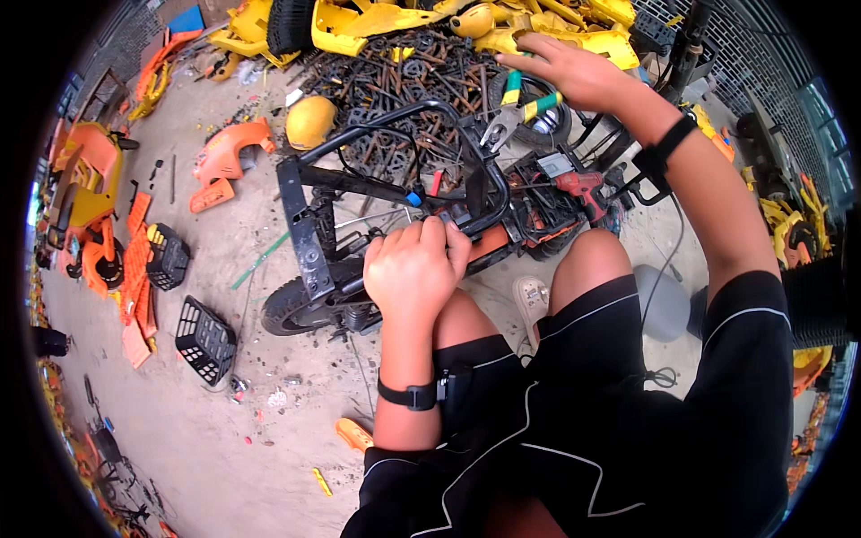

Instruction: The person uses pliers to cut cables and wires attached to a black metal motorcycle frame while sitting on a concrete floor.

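Observation:
Before me stands a stripped black scooter frame (300, 238) with a wheel at each end. My left hand (414, 269) is closed on a tube of this frame, though its fingertips are hidden. Higher up and to the right, my right hand (578, 76) holds pliers (502, 125) with green and yellow handles. The handles are spread, and the metal jaws are at the bent tube of the frame. A red and black power drill (583, 190) lies on the chassis, right of the pliers.
Rusty metal parts (395, 85) lie heaped beyond the frame, with yellow body panels (556, 36) behind. A yellow helmet-like shell (310, 122), orange panels (235, 154) and black baskets (206, 341) lie to the left. A grey rounded object (664, 303) sits by my right leg.

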Demonstrator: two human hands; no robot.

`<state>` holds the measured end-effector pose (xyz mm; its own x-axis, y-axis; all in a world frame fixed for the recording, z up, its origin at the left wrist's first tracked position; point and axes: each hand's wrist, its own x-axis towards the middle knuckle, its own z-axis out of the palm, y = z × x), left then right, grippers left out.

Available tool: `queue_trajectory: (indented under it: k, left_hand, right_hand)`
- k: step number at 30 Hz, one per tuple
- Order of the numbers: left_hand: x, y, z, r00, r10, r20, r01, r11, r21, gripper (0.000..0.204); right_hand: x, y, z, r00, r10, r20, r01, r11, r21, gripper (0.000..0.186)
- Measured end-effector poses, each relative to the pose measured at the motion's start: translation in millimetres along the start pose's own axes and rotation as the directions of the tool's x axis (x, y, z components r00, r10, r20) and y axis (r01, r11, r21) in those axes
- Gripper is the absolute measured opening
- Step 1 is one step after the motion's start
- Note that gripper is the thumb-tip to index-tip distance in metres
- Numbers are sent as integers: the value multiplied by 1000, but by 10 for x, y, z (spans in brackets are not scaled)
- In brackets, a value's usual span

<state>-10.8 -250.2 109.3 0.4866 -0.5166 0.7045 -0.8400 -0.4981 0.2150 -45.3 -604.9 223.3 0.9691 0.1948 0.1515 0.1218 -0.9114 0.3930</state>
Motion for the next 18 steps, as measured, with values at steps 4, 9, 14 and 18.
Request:
queue_trajectory:
  k: [4, 9, 14, 18]
  left_hand:
    - [0, -8, 35, 999, -9, -41, 10, 1000, 21, 28]
    - [-1, 90, 63, 998, 20, -53, -17, 998, 61, 27]
    - [-4, 90, 53, 994, 56, -93, -41, 986, 164, 27]
    - [-28, 55, 121, 990, 94, -106, -73, 981, 180, 24]
  right_hand:
    - [-433, -214, -110, 974, 212, -85, -199, 970, 141, 100]
    - [-1094, -612, 387, 752, 653, -96, -513, 670, 537, 92]
    - [-1192, -1133, 788, 504, 415, 758, -440, -632, 638, 45]
    - [-1274, -1590, 946, 468, 243, 850, -391, -805, 446, 11]
